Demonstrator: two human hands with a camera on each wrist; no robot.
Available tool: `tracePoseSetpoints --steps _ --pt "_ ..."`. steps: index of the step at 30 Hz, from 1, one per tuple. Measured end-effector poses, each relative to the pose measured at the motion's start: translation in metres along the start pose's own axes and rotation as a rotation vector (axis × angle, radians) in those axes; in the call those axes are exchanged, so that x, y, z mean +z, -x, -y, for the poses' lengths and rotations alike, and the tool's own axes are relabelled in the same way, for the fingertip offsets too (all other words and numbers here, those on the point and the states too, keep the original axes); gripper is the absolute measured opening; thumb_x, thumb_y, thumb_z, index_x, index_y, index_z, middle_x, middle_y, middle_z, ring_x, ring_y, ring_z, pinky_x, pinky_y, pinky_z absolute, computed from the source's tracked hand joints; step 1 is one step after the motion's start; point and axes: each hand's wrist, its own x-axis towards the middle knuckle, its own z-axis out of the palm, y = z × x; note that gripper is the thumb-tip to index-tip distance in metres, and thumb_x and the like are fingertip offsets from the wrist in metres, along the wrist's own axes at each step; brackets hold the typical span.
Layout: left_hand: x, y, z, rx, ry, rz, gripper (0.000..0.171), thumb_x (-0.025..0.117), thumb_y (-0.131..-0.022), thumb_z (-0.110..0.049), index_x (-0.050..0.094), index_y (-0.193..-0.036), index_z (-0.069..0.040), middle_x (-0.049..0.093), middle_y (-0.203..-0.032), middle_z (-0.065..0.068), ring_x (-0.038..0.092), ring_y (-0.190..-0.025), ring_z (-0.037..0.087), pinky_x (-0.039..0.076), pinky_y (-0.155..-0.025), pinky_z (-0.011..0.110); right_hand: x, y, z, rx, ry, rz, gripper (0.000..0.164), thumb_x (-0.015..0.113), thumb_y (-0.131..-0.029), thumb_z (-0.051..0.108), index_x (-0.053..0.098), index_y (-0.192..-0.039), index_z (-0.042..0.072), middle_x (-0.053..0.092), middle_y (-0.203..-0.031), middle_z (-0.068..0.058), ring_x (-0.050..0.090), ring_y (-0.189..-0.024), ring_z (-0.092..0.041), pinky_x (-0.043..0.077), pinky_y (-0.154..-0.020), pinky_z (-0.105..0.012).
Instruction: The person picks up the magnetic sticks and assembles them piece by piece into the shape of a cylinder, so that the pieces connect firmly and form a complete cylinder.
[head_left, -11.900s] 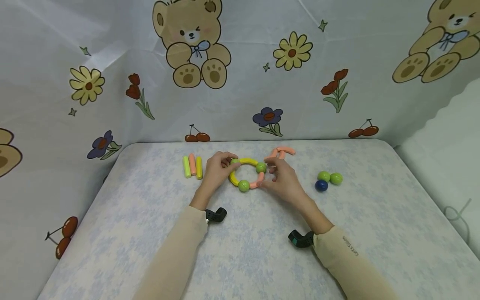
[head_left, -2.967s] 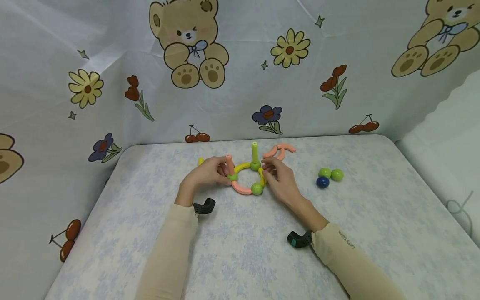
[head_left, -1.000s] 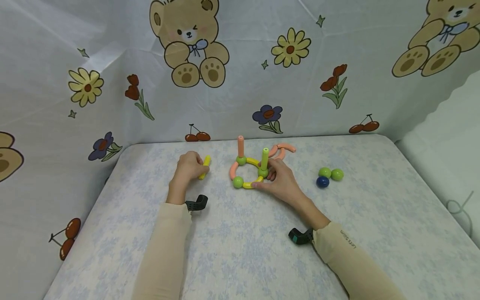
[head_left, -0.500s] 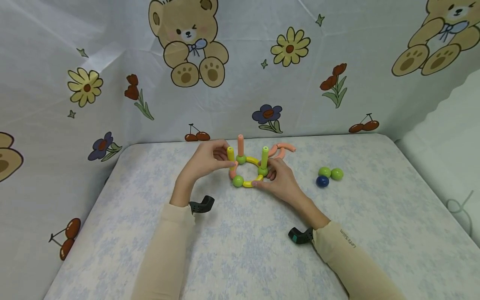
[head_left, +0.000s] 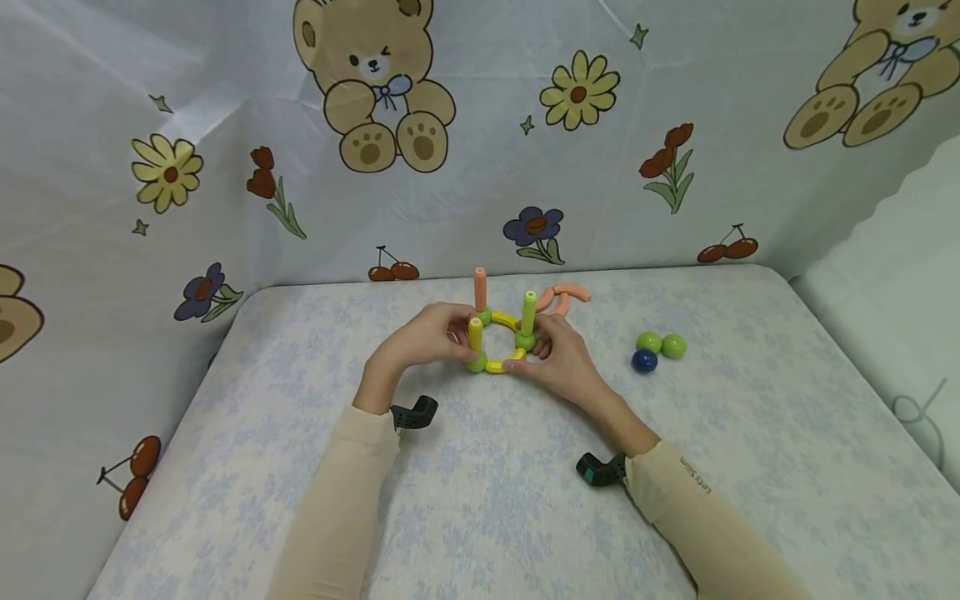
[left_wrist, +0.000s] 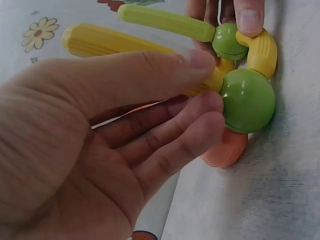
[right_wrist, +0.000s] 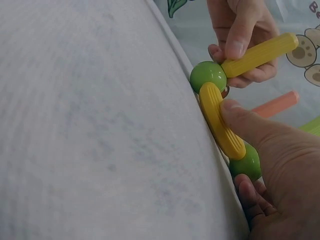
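On the table a ring of curved yellow and salmon sticks joined by green balls lies between my hands. My left hand [head_left: 427, 335] pinches a straight yellow stick [head_left: 476, 333] between thumb and fingers; its lower end meets the front-left green ball [left_wrist: 248, 100]. With thumb and fingers, my right hand [head_left: 564, 357] holds the ring by a curved yellow stick [right_wrist: 220, 120] and the right green ball [right_wrist: 246, 162]. From that right ball rises a light-green stick [head_left: 528, 312]. A salmon stick [head_left: 481, 289] stands on the back ball. My left fingers mostly hide a curved salmon stick [left_wrist: 227, 150].
Several curved salmon sticks [head_left: 572, 292] lie behind my right hand. Off to the right, two loose green balls [head_left: 673, 346] sit beside a dark blue ball [head_left: 644, 361]. A printed cloth [head_left: 480, 200] hangs behind the table [head_left: 510, 500].
The light-green and salmon sticks have been stood on the ring, which has turned. My left hand has picked up the yellow stick and brought it to the front-left ball. My right hand stays at the ring.
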Motion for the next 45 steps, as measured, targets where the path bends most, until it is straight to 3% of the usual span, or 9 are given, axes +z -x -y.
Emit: tracePoseSetpoints --steps 10,16,24,28,30,34,39,42,45 --pt "0.0 -0.001 0.004 0.019 0.008 0.0 0.048 0.087 -0.084 -0.005 0.068 -0.127 0.001 0.072 -0.099 0.007 0.068 -0.09 0.02 0.058 -0.08 0.034 0.0 -0.001 0.0 -0.003 0.009 -0.002 0.06 0.096 -0.079 0.032 0.066 -0.127 0.01 0.058 -0.104 -0.008 0.057 -0.085 -0.022 0.049 -0.076 -0.034" --pt "-0.001 -0.001 0.007 0.019 0.031 -0.002 0.039 0.088 -0.084 -0.006 0.068 -0.118 -0.001 0.072 -0.096 0.007 0.069 -0.087 0.021 0.058 -0.078 0.035 0.0 -0.001 0.001 -0.003 0.008 0.001 0.059 0.095 -0.08 0.031 0.066 -0.127 0.01 0.058 -0.104 -0.008 0.057 -0.085 -0.022 0.049 -0.076 -0.034" --pt "-0.004 0.001 0.014 0.039 0.101 0.022 0.029 0.089 -0.084 -0.006 0.069 -0.105 -0.009 0.073 -0.093 0.007 0.07 -0.083 0.022 0.057 -0.077 0.034 -0.002 -0.001 0.001 0.004 0.011 0.006 0.061 0.095 -0.08 0.032 0.066 -0.129 0.01 0.059 -0.106 -0.008 0.058 -0.086 -0.022 0.05 -0.077 -0.034" --pt "-0.01 0.007 0.026 0.039 0.207 0.001 0.027 0.085 -0.086 -0.002 0.071 -0.109 -0.005 0.075 -0.101 0.016 0.071 -0.088 0.028 0.058 -0.08 0.036 -0.002 -0.001 0.0 0.008 0.01 0.017 0.062 0.095 -0.08 0.033 0.066 -0.13 0.01 0.059 -0.107 -0.008 0.058 -0.087 -0.021 0.05 -0.078 -0.034" --pt "-0.013 0.01 0.033 0.022 0.244 -0.056 0.03 0.083 -0.087 0.001 0.071 -0.114 -0.002 0.074 -0.11 0.019 0.07 -0.095 0.031 0.058 -0.084 0.038 -0.002 -0.001 0.0 0.007 0.008 0.022 0.064 0.095 -0.08 0.033 0.065 -0.131 0.01 0.059 -0.108 -0.007 0.058 -0.087 -0.021 0.05 -0.078 -0.034" --pt "-0.011 0.006 0.043 -0.001 0.21 -0.141 0.053 0.085 -0.086 -0.001 0.063 -0.134 0.002 0.066 -0.132 0.021 0.064 -0.114 0.033 0.054 -0.096 0.041 -0.002 -0.001 0.0 0.006 0.004 0.019 0.067 0.095 -0.08 0.033 0.063 -0.134 0.011 0.059 -0.109 -0.008 0.059 -0.089 -0.022 0.051 -0.08 -0.035" --pt "-0.001 -0.002 0.052 -0.009 0.178 -0.121 0.082 0.086 -0.085 -0.004 0.047 -0.157 -0.011 0.052 -0.156 0.01 0.058 -0.126 0.031 0.05 -0.1 0.044 -0.003 -0.001 0.001 0.028 -0.019 0.023 0.069 0.092 -0.085 0.027 0.058 -0.142 0.011 0.065 -0.121 -0.009 0.064 -0.094 -0.023 0.054 -0.082 -0.037" --pt "0.001 -0.001 0.056 -0.023 0.201 -0.118 0.087 0.085 -0.083 -0.001 0.046 -0.159 -0.018 0.051 -0.157 0.003 0.058 -0.121 0.03 0.05 -0.094 0.04 -0.003 -0.001 0.001 0.029 -0.04 0.028 0.069 0.088 -0.088 0.023 0.055 -0.148 0.011 0.066 -0.13 -0.01 0.067 -0.099 -0.024 0.057 -0.084 -0.039" --pt "0.002 0.001 0.059 -0.031 0.234 -0.116 0.089 0.088 -0.081 -0.001 0.046 -0.159 -0.019 0.055 -0.149 0.006 0.058 -0.114 0.03 0.049 -0.088 0.035 -0.002 -0.001 0.001 0.019 -0.047 0.032 0.067 0.085 -0.091 0.02 0.054 -0.149 0.012 0.067 -0.13 -0.011 0.068 -0.104 -0.025 0.058 -0.088 -0.041"
